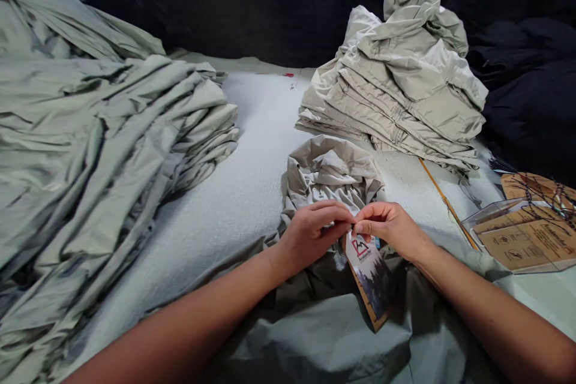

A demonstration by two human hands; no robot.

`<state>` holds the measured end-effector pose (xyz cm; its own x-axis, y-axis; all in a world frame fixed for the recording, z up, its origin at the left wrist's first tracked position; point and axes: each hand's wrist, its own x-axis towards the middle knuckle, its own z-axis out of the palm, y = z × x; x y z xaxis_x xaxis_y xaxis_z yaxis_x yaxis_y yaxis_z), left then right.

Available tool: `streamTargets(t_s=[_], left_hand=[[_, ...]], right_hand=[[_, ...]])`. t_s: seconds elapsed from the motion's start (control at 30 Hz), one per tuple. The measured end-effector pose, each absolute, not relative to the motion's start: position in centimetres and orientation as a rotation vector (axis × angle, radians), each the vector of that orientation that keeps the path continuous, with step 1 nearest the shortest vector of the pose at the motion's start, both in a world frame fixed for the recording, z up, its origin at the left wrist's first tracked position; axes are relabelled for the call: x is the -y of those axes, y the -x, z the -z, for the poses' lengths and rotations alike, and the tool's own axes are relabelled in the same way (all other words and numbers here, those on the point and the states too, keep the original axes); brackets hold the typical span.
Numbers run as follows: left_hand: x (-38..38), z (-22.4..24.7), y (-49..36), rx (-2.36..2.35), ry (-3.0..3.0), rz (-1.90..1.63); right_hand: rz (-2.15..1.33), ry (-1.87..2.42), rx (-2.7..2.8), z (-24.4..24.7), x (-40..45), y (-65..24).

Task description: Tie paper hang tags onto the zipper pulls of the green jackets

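Note:
A grey-green jacket [333, 336] lies in front of me, its hood [335, 171] pointing away. Over it my left hand [319, 228] and my right hand [387, 225] meet, fingertips almost touching. Both pinch a small dark piece at the top of a hang tag [371, 276]; it looks like the tag's cord, though the fingers mostly hide it. The tag hangs below, tilted, with a red logo and a picture of dark trees on its face.
Piled grey-green garments [112, 132] fill the left side, and another folded stack [400, 84] stands at the back right. More brown tags with dark cords [531, 231] lie at the right, near a thin orange strip [447, 204]. Dark material lines the back.

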<state>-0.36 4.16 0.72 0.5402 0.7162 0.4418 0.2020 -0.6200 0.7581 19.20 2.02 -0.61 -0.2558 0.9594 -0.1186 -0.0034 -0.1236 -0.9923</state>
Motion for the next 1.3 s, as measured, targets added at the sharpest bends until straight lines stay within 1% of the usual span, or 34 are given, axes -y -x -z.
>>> streamTargets(t_s=[0.13,0.23,0.4,0.5,0.57,0.87,1.17,1.3], left_hand=[[-4.1,-0.7,-0.1,-0.924,-1.96,-1.018],[-4.1,-0.5,-0.3,-1.008,-1.816,-1.003],[-4.2,0.0,-0.5,-1.042,-1.689,-0.975],[-4.3,-0.1,-0.4,-1.013,-1.612,-0.922],[-4.4,-0.3,-0.3,-0.985,-1.56,-0.877],[-4.5,0.0,-0.4,-0.965,-1.52,-0.841],[-4.4,0.6,-0.7,-0.876,-1.466,-0.942],[-4.3,0.7,-0.8,-0.878,-1.602,-1.009]], right_hand=[[-1.302,1.208,1.279,0.6,-1.7,-18.3],[-1.085,1.253,1.335,0.7,-1.2,-17.8],[-0.68,1.275,1.616,1.0,-0.8,-17.7],[-0.533,1.254,1.753,1.0,-0.9,-17.9],[-0.495,1.248,1.8,1.0,-0.9,-18.0],[-0.552,1.212,1.8,1.2,-1.1,-18.1],[-0.994,1.183,1.502,1.8,-1.8,-18.1],[-1.121,1.196,1.344,2.0,-1.9,-18.1]])
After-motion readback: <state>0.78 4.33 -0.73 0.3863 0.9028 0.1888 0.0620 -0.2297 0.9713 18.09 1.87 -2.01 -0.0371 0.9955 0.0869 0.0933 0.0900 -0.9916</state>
